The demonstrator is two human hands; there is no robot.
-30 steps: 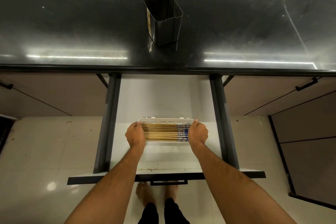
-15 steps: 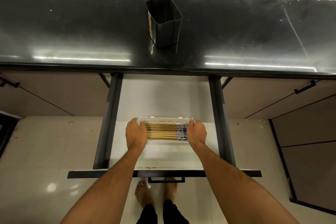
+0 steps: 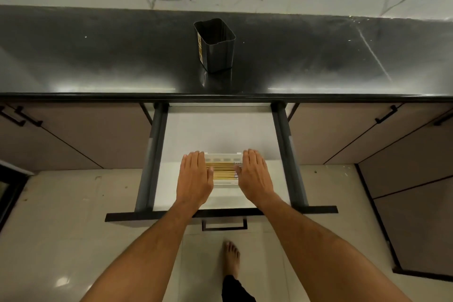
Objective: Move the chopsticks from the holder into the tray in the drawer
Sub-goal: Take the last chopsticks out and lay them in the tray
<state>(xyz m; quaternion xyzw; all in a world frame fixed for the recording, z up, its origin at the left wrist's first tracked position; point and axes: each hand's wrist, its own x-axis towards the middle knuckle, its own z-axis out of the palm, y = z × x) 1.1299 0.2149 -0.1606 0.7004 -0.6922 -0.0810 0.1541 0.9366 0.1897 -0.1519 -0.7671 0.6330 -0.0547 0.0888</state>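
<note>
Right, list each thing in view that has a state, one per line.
drawer: pulled open.
tray: inside the drawer, holding chopsticks.
chopsticks: lying flat, side by side, in the tray.
holder: upright on the counter, looks empty.
left hand: open, flat over the tray's left end.
right hand: open, flat over the tray's right end.
cabinet doors: closed.

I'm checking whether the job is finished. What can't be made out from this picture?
- Ends of the chopsticks, head view: covered by the left hand and right hand, so no full count.
- Bottom of the holder: dark inside, so stray chopsticks cannot be ruled out.
- Back of the drawer: hidden under the countertop.
</note>
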